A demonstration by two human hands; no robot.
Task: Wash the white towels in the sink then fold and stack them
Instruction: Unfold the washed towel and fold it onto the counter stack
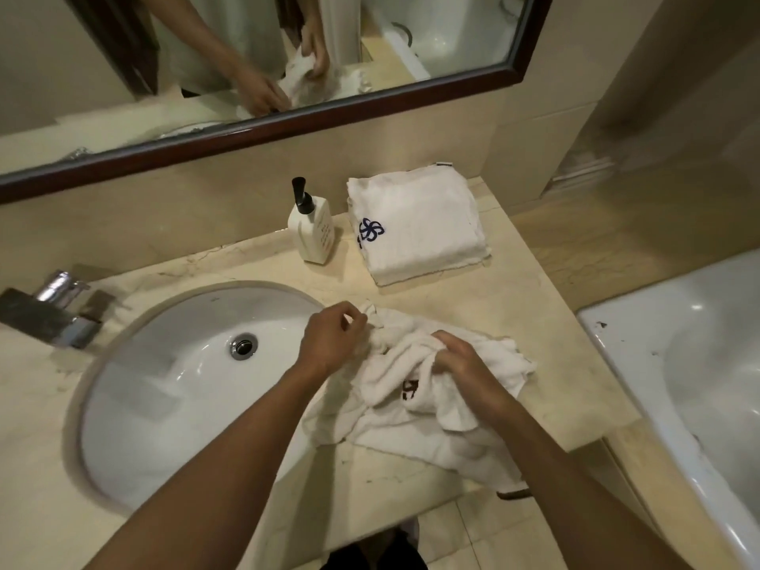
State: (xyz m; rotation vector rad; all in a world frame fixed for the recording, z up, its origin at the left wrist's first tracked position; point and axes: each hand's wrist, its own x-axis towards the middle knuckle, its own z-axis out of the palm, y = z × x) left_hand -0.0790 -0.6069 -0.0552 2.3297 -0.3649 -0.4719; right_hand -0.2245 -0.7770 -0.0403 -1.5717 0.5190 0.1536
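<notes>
On the beige stone counter (473,306), toward nine o'clock, the white oval sink (164,388) sits sunk into the top; its basin holds only a metal drain plug (243,346), and no standing water can be made out. A chrome tap (61,306) stands at the sink's ten o'clock edge. At twelve o'clock a white soap bottle (312,232) with a black pump stands upright against the wall, and just beside it, toward one o'clock, lies a neat stack of folded towels (419,228), the top one showing a dark blue flower emblem. A white bathtub (699,384) fills the three o'clock side.

The crumpled towel (415,409) lies in the middle of the view, on the counter right of the sink, its left edge drooping over the sink's rim and its lower edge hanging off the counter front. The left hand (331,337) hovers at the towel's upper left corner, fingers curled, thumb and fingertips pinching a fold of cloth. The right hand (464,359) lies on top of the bunched middle, fingers bent down and gripping the fabric. Both forearms reach in from six o'clock. The mirror (263,76) at twelve o'clock reflects both hands on the towel.
</notes>
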